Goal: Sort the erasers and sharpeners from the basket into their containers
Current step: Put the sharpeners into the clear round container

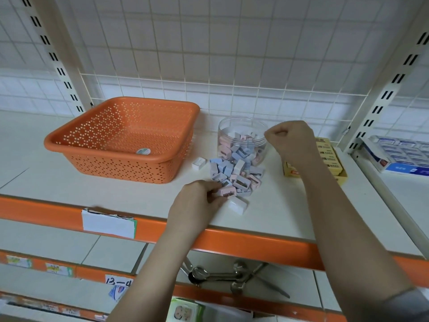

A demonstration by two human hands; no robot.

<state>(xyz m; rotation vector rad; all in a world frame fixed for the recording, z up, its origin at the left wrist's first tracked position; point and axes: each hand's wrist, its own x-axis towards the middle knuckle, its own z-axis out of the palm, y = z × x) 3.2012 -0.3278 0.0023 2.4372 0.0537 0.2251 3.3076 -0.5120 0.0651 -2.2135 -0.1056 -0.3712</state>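
Note:
An orange perforated basket (pixel 120 138) stands on the white shelf at the left, with no erasers or sharpeners visible inside. A pile of pink, blue and white sharpeners (pixel 236 175) lies on the shelf in front of a clear round jar (pixel 241 140) partly filled with more of them. My left hand (pixel 199 201) pinches a pink sharpener (pixel 228 191) at the pile's near edge. My right hand (pixel 290 140) hovers beside the jar's rim with curled fingers; whether it holds anything is hidden. A yellow box of erasers (pixel 329 156) sits behind my right wrist.
Single white pieces lie apart from the pile at its left (pixel 199 163) and near side (pixel 238 205). A blue-and-white carton (pixel 399 156) stands on the neighbouring shelf at right. The orange shelf lip (pixel 232 240) runs along the front. Metal scissors (pixel 236 277) lie on the shelf below.

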